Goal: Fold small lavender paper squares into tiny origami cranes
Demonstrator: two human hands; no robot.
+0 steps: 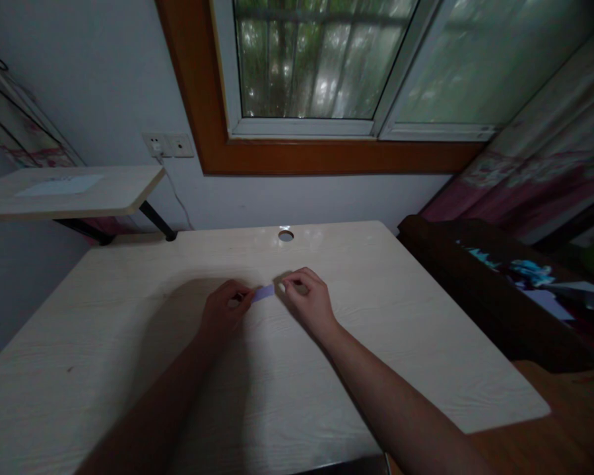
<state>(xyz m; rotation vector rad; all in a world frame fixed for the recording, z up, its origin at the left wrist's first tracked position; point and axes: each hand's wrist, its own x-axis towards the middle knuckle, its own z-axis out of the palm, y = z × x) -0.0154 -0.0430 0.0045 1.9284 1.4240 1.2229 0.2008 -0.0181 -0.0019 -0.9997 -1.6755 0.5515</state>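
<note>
A small light-purple strip (263, 293), which looks like paper, sticks out to the right from the fingertips of my left hand (226, 305). That hand pinches its left end between thumb and finger, just over the pale wooden desk (297, 382). My right hand (311, 297) is a little to the right of the strip's free end, apart from it. Its thumb and forefinger are pressed together. Something tiny and pale may show at those fingertips, but it is too small to make out.
Behind my hands, a round cable hole (286, 235) sits near the desk's back edge. A raised shelf (129, 188) on black legs stands at the back left, with a white sheet (59, 185) on it. Dark brown furniture (475, 284) holding several items stands to the right.
</note>
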